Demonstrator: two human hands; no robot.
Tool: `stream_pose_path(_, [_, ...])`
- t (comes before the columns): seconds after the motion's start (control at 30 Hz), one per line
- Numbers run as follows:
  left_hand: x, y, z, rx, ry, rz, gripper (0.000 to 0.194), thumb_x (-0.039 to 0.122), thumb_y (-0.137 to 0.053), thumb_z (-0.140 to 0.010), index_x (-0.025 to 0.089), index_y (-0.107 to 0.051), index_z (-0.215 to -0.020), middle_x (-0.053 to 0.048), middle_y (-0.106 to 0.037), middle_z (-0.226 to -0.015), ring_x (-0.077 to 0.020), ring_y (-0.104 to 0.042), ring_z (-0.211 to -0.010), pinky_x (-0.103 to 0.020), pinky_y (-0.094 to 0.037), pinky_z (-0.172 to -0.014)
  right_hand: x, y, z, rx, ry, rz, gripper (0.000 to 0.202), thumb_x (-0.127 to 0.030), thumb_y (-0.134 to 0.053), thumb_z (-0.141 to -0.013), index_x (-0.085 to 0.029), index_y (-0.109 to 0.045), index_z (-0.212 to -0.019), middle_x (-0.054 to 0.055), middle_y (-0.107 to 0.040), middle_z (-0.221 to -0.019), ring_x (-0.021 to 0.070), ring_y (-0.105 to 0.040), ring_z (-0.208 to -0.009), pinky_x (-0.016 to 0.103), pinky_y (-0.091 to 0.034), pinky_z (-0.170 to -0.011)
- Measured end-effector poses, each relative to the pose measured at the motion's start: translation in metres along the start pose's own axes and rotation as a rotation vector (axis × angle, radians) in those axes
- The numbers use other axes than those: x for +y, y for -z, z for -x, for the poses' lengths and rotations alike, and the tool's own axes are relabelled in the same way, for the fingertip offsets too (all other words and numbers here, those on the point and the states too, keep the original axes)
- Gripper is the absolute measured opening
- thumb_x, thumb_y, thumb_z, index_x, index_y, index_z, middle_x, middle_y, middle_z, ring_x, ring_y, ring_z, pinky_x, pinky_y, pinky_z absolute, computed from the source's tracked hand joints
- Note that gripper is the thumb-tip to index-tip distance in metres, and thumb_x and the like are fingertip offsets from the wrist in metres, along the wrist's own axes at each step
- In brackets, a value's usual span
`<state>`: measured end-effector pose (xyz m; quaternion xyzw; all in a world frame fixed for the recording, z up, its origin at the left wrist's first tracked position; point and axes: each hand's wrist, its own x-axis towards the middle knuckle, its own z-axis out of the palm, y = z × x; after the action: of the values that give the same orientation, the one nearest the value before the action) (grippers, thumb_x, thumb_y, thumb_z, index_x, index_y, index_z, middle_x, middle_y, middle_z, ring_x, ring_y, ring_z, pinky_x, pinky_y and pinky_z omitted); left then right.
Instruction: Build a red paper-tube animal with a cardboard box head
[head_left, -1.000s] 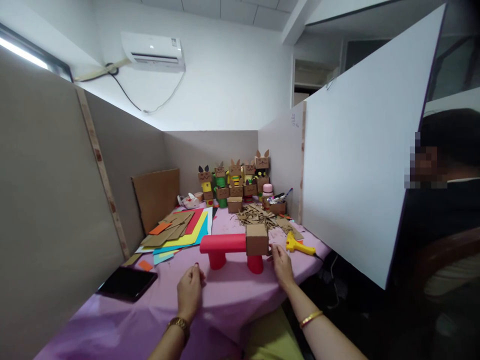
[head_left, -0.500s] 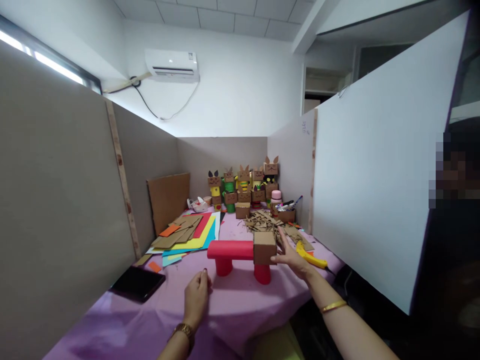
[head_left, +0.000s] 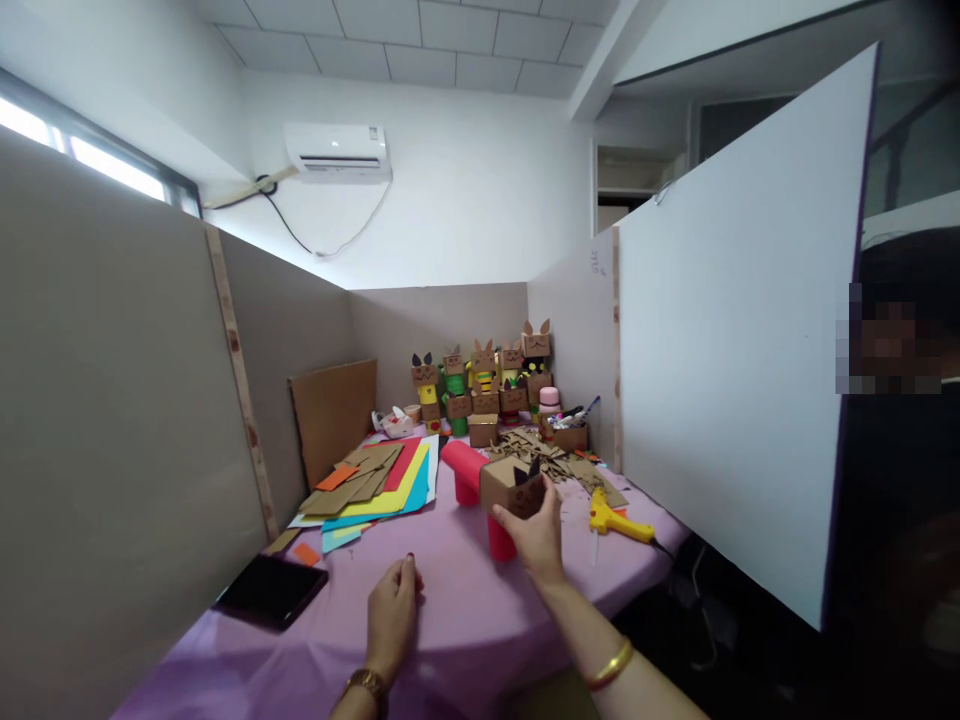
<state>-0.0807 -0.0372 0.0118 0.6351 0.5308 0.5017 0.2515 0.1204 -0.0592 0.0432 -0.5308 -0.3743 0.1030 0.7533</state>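
A red tube figure (head_left: 466, 466) with a cardboard box head (head_left: 499, 482) stands on the pink tablecloth (head_left: 442, 590), turned at an angle. Dark pointed ears (head_left: 527, 472) and dark marks show on the head's right face. My right hand (head_left: 538, 530) grips the box head, thumb on the near side and fingers at the right face. Left of the figure, my left hand (head_left: 394, 605) rests on the cloth with fingers curled together; whether anything small is inside is hidden.
Coloured paper and cardboard sheets (head_left: 375, 482) and a black tablet (head_left: 274, 592) lie left. Box-headed figures (head_left: 484, 380) stand at the back, before cardboard scraps (head_left: 532, 450). A yellow glue gun (head_left: 619, 520) lies right. A person (head_left: 900, 480) sits beyond the partition (head_left: 727, 330).
My right hand has closed on the box head, and the figure has turned so that its far end points back and the ears show. My left hand has barely moved. The view has shifted slightly.
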Motion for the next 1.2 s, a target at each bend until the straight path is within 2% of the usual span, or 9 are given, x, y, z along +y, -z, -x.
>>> stream_pose_path(0.13, [0.001, -0.001, 0.001, 0.006, -0.009, -0.03, 0.042, 0.053, -0.036, -0.08, 0.024, -0.046, -0.051, 0.0, -0.054, -0.048, -0.021, -0.055, -0.05, -0.029, -0.038, -0.052, -0.002, -0.026, -0.006, 0.115, 0.046, 0.034, 0.084, -0.036, -0.074, -0.058, -0.015, -0.034, -0.128, 0.02, -0.043, -0.128, 0.0348, -0.04, -0.123, 0.049, -0.033, -0.104])
stream_pose_path(0.37, [-0.007, -0.006, 0.001, 0.024, -0.012, -0.049, 0.042, 0.052, -0.036, -0.081, 0.024, -0.046, -0.052, 0.0, -0.054, -0.048, -0.0201, -0.055, -0.049, -0.029, -0.036, -0.052, 0.013, -0.07, -0.036, 0.165, 0.096, 0.107, 0.083, -0.033, -0.075, -0.057, -0.008, -0.035, -0.125, 0.025, -0.042, -0.129, 0.0388, -0.038, -0.123, 0.05, -0.031, -0.105])
stream_pose_path(0.57, [-0.007, -0.005, 0.003, 0.025, -0.018, -0.038, 0.041, 0.051, -0.035, -0.082, 0.024, -0.046, -0.052, 0.001, -0.052, -0.047, -0.0194, -0.053, -0.048, -0.028, -0.035, -0.051, 0.036, -0.097, -0.025, 0.168, 0.11, 0.142, 0.082, -0.031, -0.075, -0.057, -0.008, -0.035, -0.125, 0.025, -0.046, -0.125, 0.0384, -0.041, -0.12, 0.052, -0.033, -0.102])
stream_pose_path(0.87, [-0.007, -0.004, 0.005, 0.012, 0.003, 0.024, 0.042, 0.052, -0.035, -0.083, 0.024, -0.046, -0.054, 0.002, -0.05, -0.047, -0.0188, -0.052, -0.048, -0.028, -0.036, -0.051, 0.038, -0.098, -0.01, 0.078, 0.179, 0.185, 0.098, -0.032, -0.077, -0.055, -0.005, -0.027, -0.135, 0.026, -0.041, -0.133, 0.0367, -0.034, -0.127, 0.049, -0.029, -0.106])
stream_pose_path(1.0, [-0.008, -0.004, 0.005, 0.026, -0.002, 0.033, 0.041, 0.051, -0.036, -0.083, 0.024, -0.046, -0.053, 0.002, -0.049, -0.047, -0.0185, -0.051, -0.048, -0.028, -0.034, -0.051, 0.034, -0.096, -0.011, 0.069, 0.154, 0.148, 0.094, -0.033, -0.073, -0.058, -0.005, -0.027, -0.135, 0.026, -0.04, -0.134, 0.0359, -0.035, -0.127, 0.048, -0.028, -0.107])
stream_pose_path(1.1, [-0.007, -0.003, 0.006, 0.034, -0.003, 0.044, 0.041, 0.05, -0.036, -0.083, 0.024, -0.046, -0.053, 0.002, -0.049, -0.046, -0.018, -0.05, -0.047, -0.027, -0.034, -0.051, 0.028, -0.087, -0.015, 0.065, 0.115, 0.097, 0.088, -0.038, -0.07, -0.061, -0.008, -0.028, -0.133, 0.025, -0.04, -0.133, 0.0352, -0.039, -0.125, 0.049, -0.032, -0.104])
stream_pose_path(1.2, [-0.006, -0.002, 0.007, 0.033, 0.001, 0.065, 0.041, 0.051, -0.037, -0.083, 0.024, -0.046, -0.053, 0.002, -0.049, -0.047, -0.0179, -0.051, -0.047, -0.027, -0.035, -0.05, 0.016, -0.071, -0.018, 0.031, 0.097, 0.05, 0.092, -0.042, -0.072, -0.059, -0.012, -0.027, -0.133, 0.024, -0.039, -0.135, 0.0352, -0.039, -0.126, 0.049, -0.032, -0.104])
